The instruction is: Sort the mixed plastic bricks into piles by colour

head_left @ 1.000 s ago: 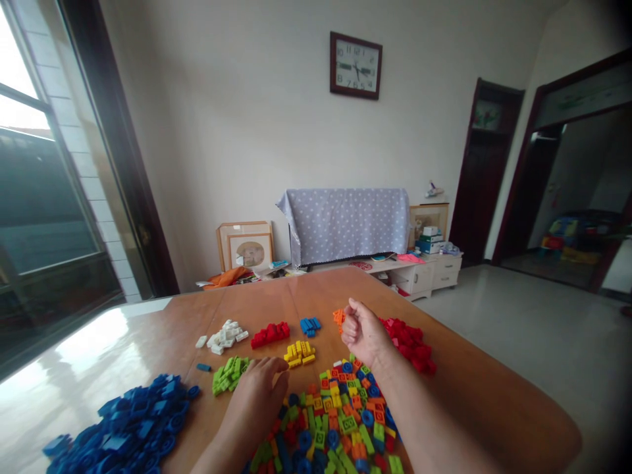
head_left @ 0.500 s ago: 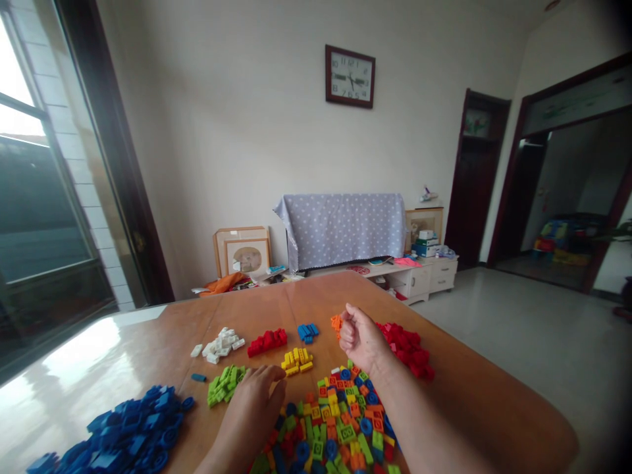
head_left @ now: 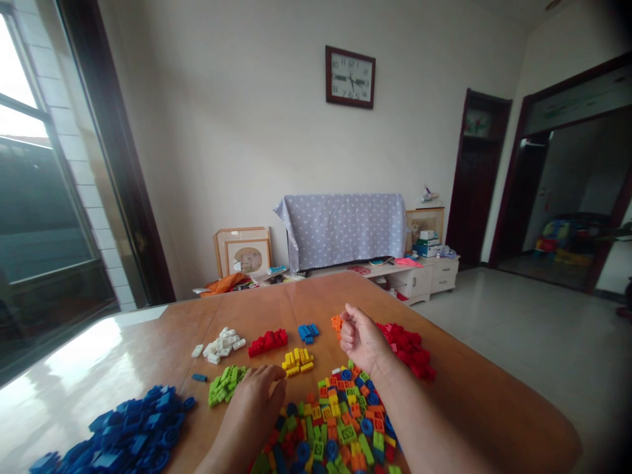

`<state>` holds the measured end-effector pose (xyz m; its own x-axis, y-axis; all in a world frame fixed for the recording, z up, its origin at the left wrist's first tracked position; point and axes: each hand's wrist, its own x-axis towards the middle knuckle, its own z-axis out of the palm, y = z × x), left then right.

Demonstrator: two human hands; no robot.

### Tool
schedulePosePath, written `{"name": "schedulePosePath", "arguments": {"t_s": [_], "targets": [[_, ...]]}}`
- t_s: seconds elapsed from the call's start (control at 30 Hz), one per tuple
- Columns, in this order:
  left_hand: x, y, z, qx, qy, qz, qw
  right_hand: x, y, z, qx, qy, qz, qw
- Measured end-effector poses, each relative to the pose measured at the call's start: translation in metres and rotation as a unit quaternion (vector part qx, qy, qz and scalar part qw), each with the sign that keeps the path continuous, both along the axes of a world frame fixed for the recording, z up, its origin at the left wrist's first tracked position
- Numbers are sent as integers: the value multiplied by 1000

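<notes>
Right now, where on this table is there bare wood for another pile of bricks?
Bare wood: the far end of the table beyond the white pile, small red pile and small blue pile; the right edge past the large red pile; the left side between white pile and big blue heap. Crowded: around the mixed heap, left hand and right hand.

mixed pile of small plastic bricks (head_left: 340, 421): red, yellow, green, orange, blue, heaped loose near the front of the worktop (head_left: 474, 395) | orange bricks (head_left: 336, 322): tiny cluster lying just beyond that pile
</notes>
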<state>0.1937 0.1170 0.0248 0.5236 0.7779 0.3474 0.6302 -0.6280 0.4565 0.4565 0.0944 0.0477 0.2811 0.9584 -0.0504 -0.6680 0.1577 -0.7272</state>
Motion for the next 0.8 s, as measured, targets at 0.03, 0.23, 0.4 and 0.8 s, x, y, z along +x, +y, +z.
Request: {"name": "schedulePosePath", "arguments": {"t_s": [0.03,0.23,0.4,0.8], "targets": [[0,0,0,-1,1,0,1000,0,0,-1,-1,-2,-1,1000],[-2,0,-2,-1,6,-2,1000,1,1,-8,-24,-81,-13,996],[-3,0,-2,-13,11,0,1000,-2,-2,-8,-39,-206,-9,978],[-2,-5,1,-32,41,-12,999,-3,-27,-2,-91,-574,111,806]]}}
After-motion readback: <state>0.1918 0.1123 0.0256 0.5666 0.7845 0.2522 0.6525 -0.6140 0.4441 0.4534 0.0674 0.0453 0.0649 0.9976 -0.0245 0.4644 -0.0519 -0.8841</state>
